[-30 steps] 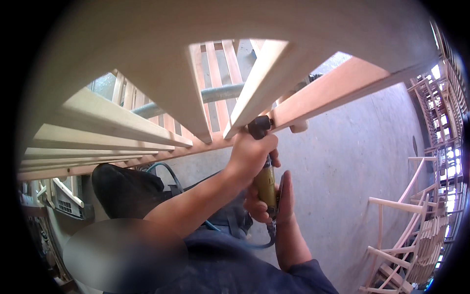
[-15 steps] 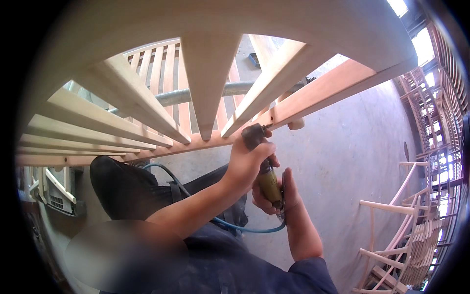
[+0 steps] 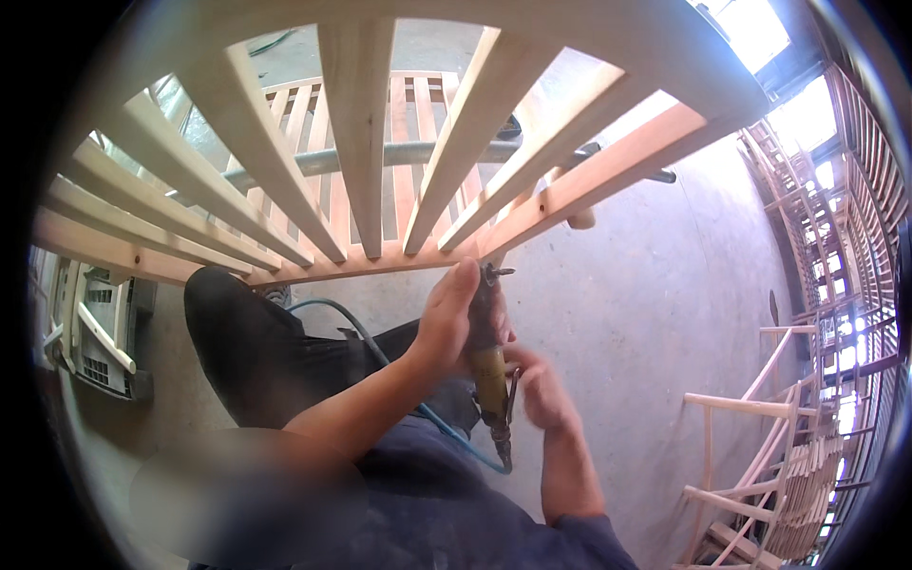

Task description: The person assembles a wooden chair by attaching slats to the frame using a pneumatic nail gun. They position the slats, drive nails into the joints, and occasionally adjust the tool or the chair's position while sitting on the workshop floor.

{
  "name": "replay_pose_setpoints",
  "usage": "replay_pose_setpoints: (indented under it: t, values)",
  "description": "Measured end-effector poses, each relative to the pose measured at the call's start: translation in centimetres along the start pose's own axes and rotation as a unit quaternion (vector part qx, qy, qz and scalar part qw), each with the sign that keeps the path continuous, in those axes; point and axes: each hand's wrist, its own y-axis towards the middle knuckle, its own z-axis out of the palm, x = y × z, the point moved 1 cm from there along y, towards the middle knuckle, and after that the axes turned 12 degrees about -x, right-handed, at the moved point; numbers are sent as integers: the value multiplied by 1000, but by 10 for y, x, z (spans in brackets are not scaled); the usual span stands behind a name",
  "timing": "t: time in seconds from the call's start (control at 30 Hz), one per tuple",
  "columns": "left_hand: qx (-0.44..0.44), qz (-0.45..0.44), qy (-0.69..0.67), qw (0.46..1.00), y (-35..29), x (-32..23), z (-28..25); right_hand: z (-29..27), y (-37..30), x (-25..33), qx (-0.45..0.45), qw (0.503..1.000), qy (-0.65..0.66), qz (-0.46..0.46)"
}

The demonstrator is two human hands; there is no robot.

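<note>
My left hand is closed round the dark neck of an air-powered angle drill with a yellowish body. Its short bit points right, just below the lower rail of a slatted wooden piece and apart from it. Beside the drill body, my right hand is blurred; its fingertips are at the body above the lever, but their grip does not show clearly. A blue air hose runs from the drill's lower end. The pale wooden slats fan above my hands, and a dark hole shows in the right-hand rail.
My bent knee is close under the rail. A grey metal pipe crosses behind the slats. Wooden chair frames stand at the right on the grey concrete floor. A dark crate is at the left.
The drill has come down and left, its bit now away from the rail. My right hand has loosened from the handle, baring the lever. The view of the slatted piece has shifted.
</note>
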Motion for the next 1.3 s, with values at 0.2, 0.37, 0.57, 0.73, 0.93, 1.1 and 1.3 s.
replay_pose_setpoints:
  t: [0.2, 0.37, 0.57, 0.73, 0.93, 1.1, 1.3]
  values:
    - [-38, 46, 32, 998, -35, -3, -5, 28, 43, 91, -149, 975, -100, -134]
    - [-26, 78, 61, 995, -52, 1, 1, 42, 31, 106, -163, 975, -81, -129]
    - [-76, 21, 72, 994, -78, -7, 8, -5, 18, 92, -263, 902, -125, -319]
    - [-87, 66, -37, 993, -60, -37, -34, -73, -4, 97, -346, 876, 27, -335]
    - [182, 10, -173, 968, -64, -39, -32, 25, -1, 97, -158, 953, 3, -260]
    - [218, 0, -202, 955, -66, -43, -39, 50, -5, 100, -121, 966, 8, -229]
    - [239, 17, -222, 945, -70, -47, -42, 60, -13, 100, -132, 953, 2, -271]
